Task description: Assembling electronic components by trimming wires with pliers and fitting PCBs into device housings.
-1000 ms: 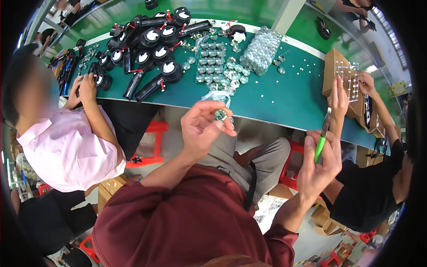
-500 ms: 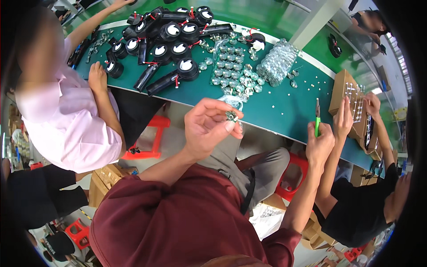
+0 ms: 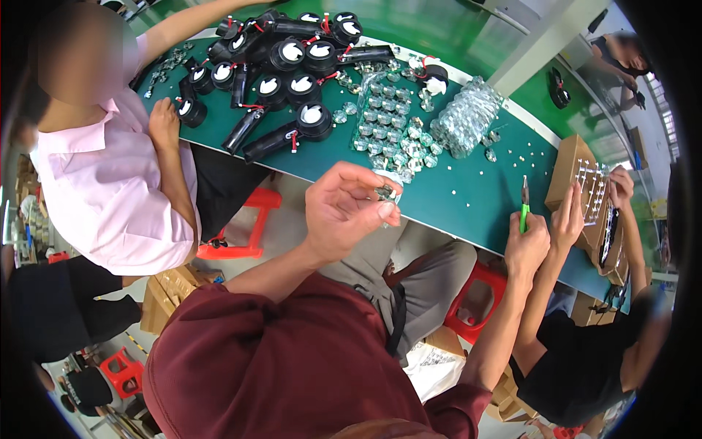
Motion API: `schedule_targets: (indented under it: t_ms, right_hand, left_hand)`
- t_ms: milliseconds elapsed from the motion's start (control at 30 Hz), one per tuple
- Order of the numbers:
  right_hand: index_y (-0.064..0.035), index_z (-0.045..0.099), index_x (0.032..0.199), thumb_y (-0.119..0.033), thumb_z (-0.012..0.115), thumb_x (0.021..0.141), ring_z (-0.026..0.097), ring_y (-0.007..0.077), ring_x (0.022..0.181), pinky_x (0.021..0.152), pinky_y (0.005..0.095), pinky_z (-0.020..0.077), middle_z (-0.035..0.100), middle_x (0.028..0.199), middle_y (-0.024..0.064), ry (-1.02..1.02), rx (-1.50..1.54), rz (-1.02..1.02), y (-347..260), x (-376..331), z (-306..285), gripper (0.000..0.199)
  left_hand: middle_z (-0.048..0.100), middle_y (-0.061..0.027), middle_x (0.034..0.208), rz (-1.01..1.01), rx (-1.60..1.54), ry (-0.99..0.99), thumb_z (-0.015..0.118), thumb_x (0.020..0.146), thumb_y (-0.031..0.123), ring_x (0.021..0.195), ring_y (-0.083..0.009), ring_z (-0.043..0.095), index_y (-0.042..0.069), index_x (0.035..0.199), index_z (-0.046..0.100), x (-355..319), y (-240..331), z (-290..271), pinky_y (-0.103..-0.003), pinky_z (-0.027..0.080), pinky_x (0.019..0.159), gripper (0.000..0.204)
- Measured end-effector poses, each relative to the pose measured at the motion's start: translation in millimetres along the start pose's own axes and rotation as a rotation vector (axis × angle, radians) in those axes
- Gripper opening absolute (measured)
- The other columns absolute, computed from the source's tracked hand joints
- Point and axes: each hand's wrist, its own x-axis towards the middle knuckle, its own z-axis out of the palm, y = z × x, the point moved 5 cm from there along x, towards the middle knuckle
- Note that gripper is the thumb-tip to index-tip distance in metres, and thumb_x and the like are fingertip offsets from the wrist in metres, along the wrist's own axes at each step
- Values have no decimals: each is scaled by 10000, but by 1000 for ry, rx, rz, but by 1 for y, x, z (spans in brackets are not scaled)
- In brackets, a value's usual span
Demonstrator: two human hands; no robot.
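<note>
On the long green table (image 3: pixel 504 219), black plastic sticks with round heads (image 3: pixel 300 86) lie left, small round silver-green pieces (image 3: pixel 387 117) lie in the middle, and a lumpy clear plastic bundle (image 3: pixel 466 117) lies right of those. In front, one tiny silver-green piece (image 3: pixel 385 193) is in the bare left hand (image 3: pixel 342 212). A green-handled metal tool (image 3: pixel 524 208) is in the bare right hand (image 3: pixel 526 245).

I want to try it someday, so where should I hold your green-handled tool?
Probably by the green handle, coming from the person's side: the right hand wraps its lower part, while the narrow metal end points away from the person's body.
</note>
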Motion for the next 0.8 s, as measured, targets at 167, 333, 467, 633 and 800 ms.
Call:
schedule_targets:
  t_ms: [167,333,467,633,800]
  right_hand:
    - [20,620,840,-179,683,896,598,390,747,645,487,459,594,849,179,49,10,-100,5,11,6,217]
    - [94,621,994,-159,606,989,573,384,783,709,445,467,606,906,216,304,136,-288,45,28,40,253]
    - [-12,674,963,-167,629,934,641,315,781,706,408,525,648,850,152,560,44,-409,-13,12,0,164]
    - [14,681,912,-178,664,935,642,383,819,749,439,537,660,886,212,399,105,-386,-10,16,2,194]
    - [7,682,885,-181,671,915,638,387,785,729,446,536,653,872,218,518,140,-465,-12,13,2,191]
  left_hand:
    - [667,-179,1121,61,330,190,676,853,-92,892,-157,679,2,1116,524,-8,-5,-28,-285,571,749,319]
    - [672,-74,931,281,781,285,740,818,31,739,-136,681,38,1050,640,-18,-12,-58,-264,549,621,253]
    - [678,-99,1031,431,910,209,737,802,17,649,-160,649,26,1010,596,-16,-40,-61,-276,520,569,252]
    - [682,-47,994,406,1012,461,750,773,28,541,-130,574,52,993,598,-7,-51,-56,-282,461,501,268]
    - [659,-41,945,513,1060,470,738,785,50,523,-153,558,67,989,583,-4,-41,-46,-304,443,490,256]
